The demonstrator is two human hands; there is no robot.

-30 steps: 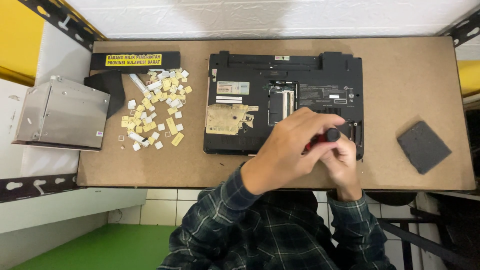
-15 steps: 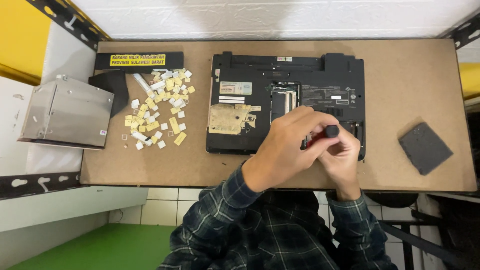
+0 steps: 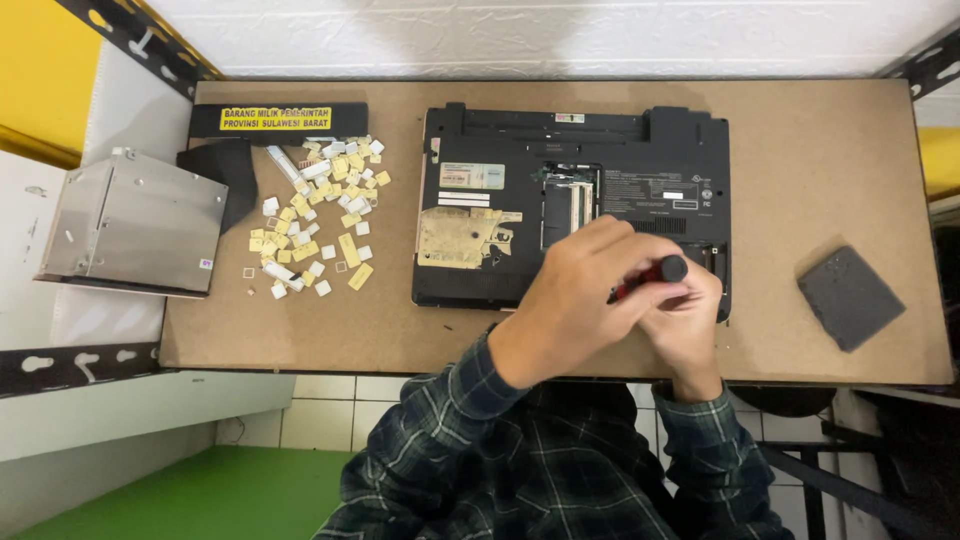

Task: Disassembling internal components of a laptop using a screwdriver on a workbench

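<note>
A black laptop lies bottom-up on the brown table, with an open memory bay and a torn yellowish sticker. Both hands meet over its near right corner. My left hand wraps from above around a screwdriver with a red handle and a black cap. My right hand closes on the same handle from below. The screwdriver's tip is hidden under my fingers.
Several loose yellowish and white keycaps lie left of the laptop. Behind them is a black strip with a yellow label. A silver metal drive overhangs the table's left edge. A dark grey square cover rests at the right.
Both hands stay on the screwdriver at the same corner of the laptop; only the view shifts slightly.
</note>
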